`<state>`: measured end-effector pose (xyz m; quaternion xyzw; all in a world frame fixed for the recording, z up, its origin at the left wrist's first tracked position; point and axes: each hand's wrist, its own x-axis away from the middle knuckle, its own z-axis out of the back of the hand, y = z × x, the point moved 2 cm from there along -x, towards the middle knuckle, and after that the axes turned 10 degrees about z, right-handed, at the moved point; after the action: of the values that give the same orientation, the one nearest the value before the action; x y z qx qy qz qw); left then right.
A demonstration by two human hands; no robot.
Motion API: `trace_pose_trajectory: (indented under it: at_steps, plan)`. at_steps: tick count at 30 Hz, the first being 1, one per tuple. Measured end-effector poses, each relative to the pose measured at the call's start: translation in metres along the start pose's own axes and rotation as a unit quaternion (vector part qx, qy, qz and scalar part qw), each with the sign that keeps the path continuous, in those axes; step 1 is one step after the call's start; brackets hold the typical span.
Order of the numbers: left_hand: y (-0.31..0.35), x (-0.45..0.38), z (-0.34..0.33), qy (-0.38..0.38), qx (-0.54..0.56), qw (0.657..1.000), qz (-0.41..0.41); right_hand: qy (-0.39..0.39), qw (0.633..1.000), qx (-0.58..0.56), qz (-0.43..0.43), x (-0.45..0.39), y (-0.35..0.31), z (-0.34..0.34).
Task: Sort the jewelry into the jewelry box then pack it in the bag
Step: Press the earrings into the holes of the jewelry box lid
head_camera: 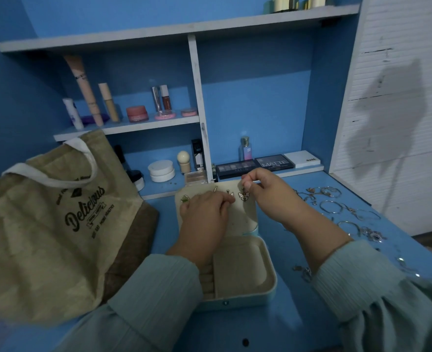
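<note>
so the jewelry box (245, 275) is a small cream rounded-corner case sitting open in the middle of the blue desk (286, 326), with a little snap on the front edge. the base has a soft beige lining, a row of ring rolls down its left side and one open compartment beside that. the lid (250, 212) is tipped back away from the person and its inner panel has earrings pinned in a row along the top: a green leafy one (184, 198) at the left, a couple of small dangly ones, and a sparkly butterfly earring (243, 196) at the right. the left hand (204, 214) lies on the lid panel with fingers curled at the middle earrings, looks like it's pinching one but it's too small to be sure. the right hand (263, 185) is up at the lid's top right corner, thumb and forefinger closed together on the top of the butterfly earring. the bag (44, 224) is a tan jute tote with white handles and "delicious" printed on it, slumped on the desk just left of the box. the rest of the jewelry (342, 212), hoops and bangles and chains, is scattered on the desk to the right.
</note>
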<state>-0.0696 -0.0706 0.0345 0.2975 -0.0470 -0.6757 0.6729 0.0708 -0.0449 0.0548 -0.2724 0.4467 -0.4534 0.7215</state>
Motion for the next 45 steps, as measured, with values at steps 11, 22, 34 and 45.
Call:
trace_pose_trajectory:
  at_steps: [11, 22, 34, 45]
  plan:
    - [-0.002, 0.001, -0.002, -0.026, 0.244, 0.962, 0.116, -0.001, 1.000, 0.001, -0.003, 0.000, 0.001, 0.000]
    - [0.008, 0.007, -0.008, 0.013, 0.076, 0.986, 0.146, 0.001, 1.000, -0.011, -0.003, 0.002, -0.001, 0.001]
    - [0.006, 0.005, -0.008, 0.053, 0.029, 0.987, 0.150, -0.001, 1.000, -0.004, -0.002, 0.003, -0.002, 0.002]
    - [-0.002, 0.007, -0.006, 0.049, 0.043, 0.985, 0.163, 0.002, 1.000, -0.010, -0.002, 0.002, -0.001, 0.001]
